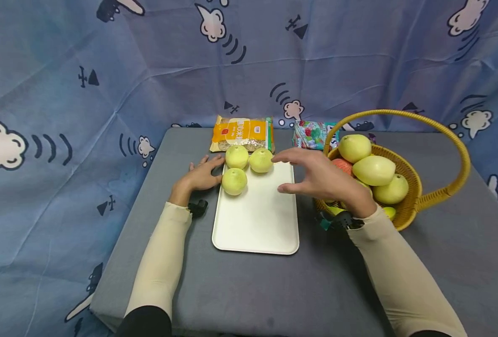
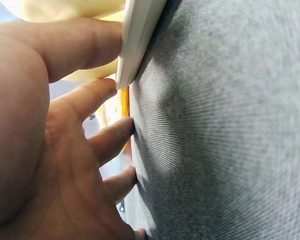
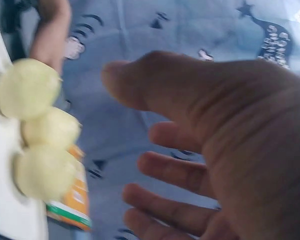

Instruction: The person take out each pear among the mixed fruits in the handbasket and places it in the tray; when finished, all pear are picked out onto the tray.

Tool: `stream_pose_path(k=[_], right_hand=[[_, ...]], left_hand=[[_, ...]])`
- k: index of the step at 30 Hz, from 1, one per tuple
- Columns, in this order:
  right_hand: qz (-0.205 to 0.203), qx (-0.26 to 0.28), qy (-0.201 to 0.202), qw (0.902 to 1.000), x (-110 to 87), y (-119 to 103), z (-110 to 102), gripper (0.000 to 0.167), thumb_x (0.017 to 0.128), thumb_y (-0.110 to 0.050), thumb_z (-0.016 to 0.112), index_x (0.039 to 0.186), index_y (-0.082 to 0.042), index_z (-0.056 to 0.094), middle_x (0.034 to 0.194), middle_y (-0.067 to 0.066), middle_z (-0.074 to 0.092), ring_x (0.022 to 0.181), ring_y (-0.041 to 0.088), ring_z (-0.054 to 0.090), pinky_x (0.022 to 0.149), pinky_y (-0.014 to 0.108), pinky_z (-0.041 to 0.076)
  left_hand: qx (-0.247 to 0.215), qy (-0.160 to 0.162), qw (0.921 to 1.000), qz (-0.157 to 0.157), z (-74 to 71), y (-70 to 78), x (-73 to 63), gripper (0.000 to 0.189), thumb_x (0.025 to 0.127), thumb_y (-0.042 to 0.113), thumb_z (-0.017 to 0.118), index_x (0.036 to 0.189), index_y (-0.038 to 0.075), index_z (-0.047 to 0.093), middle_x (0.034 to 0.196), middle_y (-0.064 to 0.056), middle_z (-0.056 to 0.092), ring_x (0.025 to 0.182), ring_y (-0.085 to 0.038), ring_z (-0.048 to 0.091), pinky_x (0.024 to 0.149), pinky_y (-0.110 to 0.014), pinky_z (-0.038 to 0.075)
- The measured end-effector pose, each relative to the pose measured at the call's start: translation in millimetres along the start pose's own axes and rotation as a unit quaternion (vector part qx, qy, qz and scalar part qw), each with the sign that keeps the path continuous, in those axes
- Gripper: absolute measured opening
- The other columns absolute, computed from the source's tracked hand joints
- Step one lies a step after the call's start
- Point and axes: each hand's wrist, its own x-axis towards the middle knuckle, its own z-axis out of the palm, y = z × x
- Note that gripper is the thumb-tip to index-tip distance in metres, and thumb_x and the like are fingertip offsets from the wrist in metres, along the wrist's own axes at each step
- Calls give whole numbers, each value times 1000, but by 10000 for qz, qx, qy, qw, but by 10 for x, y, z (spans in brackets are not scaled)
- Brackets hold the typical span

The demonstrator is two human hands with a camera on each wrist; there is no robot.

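A white tray (image 1: 255, 224) lies on the grey table, with three round yellow-green fruits at its far end: a near-left fruit (image 1: 234, 181), a far-left fruit (image 1: 236, 157) and a far-right fruit (image 1: 261, 160). At the tray's left edge is my left hand (image 1: 200, 177), fingers spread. In the left wrist view its thumb (image 2: 87, 45) and forefinger touch the tray's side (image 2: 135, 42), while other fingertips rest on the cloth. My right hand (image 1: 320, 175), holding nothing, is raised over the tray's right side, thumb and fingers apart. The right wrist view shows its palm (image 3: 260, 150) beside the fruits.
A yellow woven basket (image 1: 410, 206) with a tall handle stands at the right, filled with yellow-green fruits (image 1: 375, 170) and a reddish one (image 1: 342, 165). Behind the tray lie an orange-labelled food bag (image 1: 242, 133) and a colourful packet (image 1: 312, 135). A patterned blue curtain (image 1: 249, 70) hangs behind.
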Motion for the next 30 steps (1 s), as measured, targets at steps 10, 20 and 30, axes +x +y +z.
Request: stream_pose_path(k=[10,20,30], right_hand=[[882,-879,51,9922,-481,3,-695,66,92,-34,92,149,-13,68,142,13,72,123,34,67,106,62,57],[1944,-1543,-455,9676,-708,286,-939,74,93,-35,90,152,-1,62,150,30,64,137,51,56,114,74,44],[2061,-2029,-701,9547,-781,593,-940,68,88,-22,90,140,14,63,132,40,67,114,60,64,97,74,51]], left_hand=[[-18,-13,10000,50,-6,-12,-1,74,110,40,60,176,23,30,186,-5,15,172,-41,-3,126,-81,-12],[-67,-8,9999,79,-6,-5,-21,74,110,39,59,176,22,29,186,-5,14,172,-41,-3,126,-80,-14],[-57,-21,10000,50,-17,8,-40,75,110,40,60,176,24,29,186,-4,14,172,-40,-3,127,-80,-14]])
